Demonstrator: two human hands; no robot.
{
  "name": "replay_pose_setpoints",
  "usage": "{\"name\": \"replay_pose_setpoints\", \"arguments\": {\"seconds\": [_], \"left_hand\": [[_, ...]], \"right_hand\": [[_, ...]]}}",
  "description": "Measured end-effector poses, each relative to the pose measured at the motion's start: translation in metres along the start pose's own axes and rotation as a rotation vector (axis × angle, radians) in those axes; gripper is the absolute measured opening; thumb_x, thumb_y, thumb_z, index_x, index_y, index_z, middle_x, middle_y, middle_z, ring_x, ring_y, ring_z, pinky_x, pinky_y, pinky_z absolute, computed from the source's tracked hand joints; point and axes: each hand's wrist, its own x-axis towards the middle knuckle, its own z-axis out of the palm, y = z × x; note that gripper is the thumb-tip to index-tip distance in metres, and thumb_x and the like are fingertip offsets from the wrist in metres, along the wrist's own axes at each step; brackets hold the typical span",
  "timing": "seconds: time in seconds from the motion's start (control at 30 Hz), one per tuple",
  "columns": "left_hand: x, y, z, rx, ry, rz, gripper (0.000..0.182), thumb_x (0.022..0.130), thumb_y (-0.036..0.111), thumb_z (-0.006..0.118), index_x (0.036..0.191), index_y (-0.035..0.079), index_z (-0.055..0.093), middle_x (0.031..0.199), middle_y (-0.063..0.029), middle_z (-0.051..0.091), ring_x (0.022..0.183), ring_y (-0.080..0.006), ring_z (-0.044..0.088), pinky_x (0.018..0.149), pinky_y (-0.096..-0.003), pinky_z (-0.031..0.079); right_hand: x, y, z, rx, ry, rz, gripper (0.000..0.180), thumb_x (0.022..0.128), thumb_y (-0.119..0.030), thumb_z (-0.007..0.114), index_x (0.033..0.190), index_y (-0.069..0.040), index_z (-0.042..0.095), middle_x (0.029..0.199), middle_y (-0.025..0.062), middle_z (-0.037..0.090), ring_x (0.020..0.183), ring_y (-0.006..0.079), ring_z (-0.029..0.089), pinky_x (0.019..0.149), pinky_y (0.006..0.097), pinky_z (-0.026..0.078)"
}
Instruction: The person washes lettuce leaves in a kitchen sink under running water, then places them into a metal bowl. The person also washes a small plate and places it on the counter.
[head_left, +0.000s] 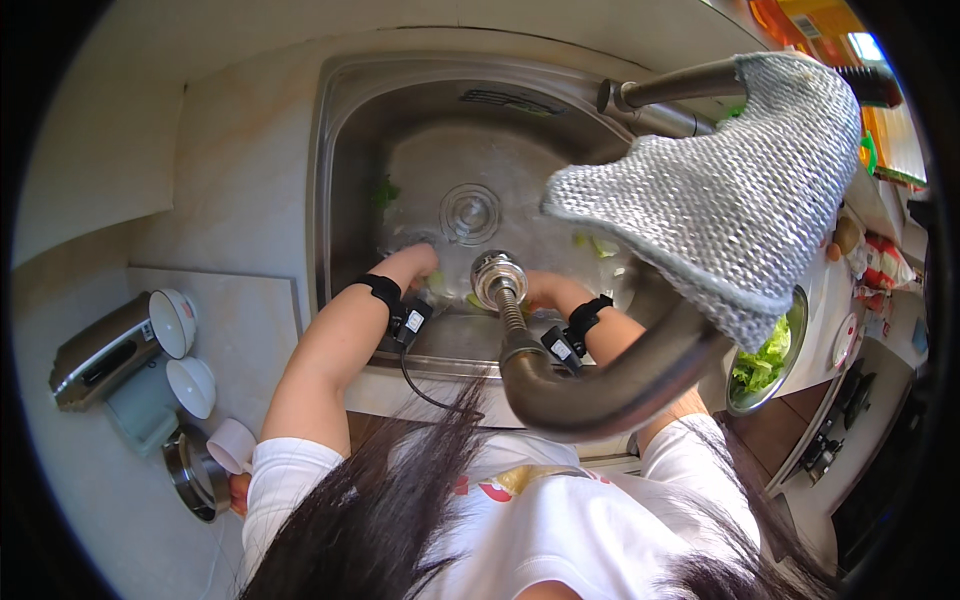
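Note:
Both of my hands are down in the stainless steel sink (420, 161), which has water on its bottom. My left hand (421, 264) is at the left, beside a pale green leaf piece (436, 281); its fingers are mostly hidden. Right of the faucet's spray head (498, 279), my right hand (541, 291) is partly covered by it, near some green leaf. What either hand grips cannot be made out. Loose leaf bits (604, 247) lie at the sink's right, and a darker leaf (385, 193) rests by the left wall. The drain strainer (470, 214) sits beyond my hands.
A silvery knitted cloth (712, 187) drapes over the faucet pipe (600, 397), blocking the sink's right side. A metal bowl (799, 330) of lettuce (765, 364) stands at right. White bowls (172, 324), a pink mug (232, 445) and a steel pot (196, 474) stand at left.

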Motion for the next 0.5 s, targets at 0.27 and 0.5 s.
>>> {"name": "replay_pose_setpoints", "arguments": {"seconds": [0.27,0.5], "left_hand": [[-0.013,0.064,0.052,-0.966,-0.284,0.095,0.029,0.091,0.021,0.05,0.114,0.005,0.055,0.116,-0.01,0.058,0.1,-0.0254,0.059,0.074,-0.0408,0.054],[-0.086,0.168,0.061,-1.665,-0.457,0.443,0.061,0.096,0.054,0.032,0.117,-0.001,0.048,0.114,-0.0125,0.055,0.112,-0.0252,0.051,0.1,-0.0388,0.039]], "right_hand": [[-0.002,-0.001,0.015,0.341,0.015,-0.023,0.041,0.094,-0.04,0.039,0.118,-0.011,0.054,0.109,0.0061,0.062,0.096,0.0209,0.059,0.077,0.0372,0.049],[-0.029,0.009,0.008,0.647,0.398,0.153,0.04,0.099,-0.039,0.038,0.118,-0.007,0.052,0.105,0.0077,0.06,0.091,0.0187,0.059,0.074,0.0351,0.049]]}}
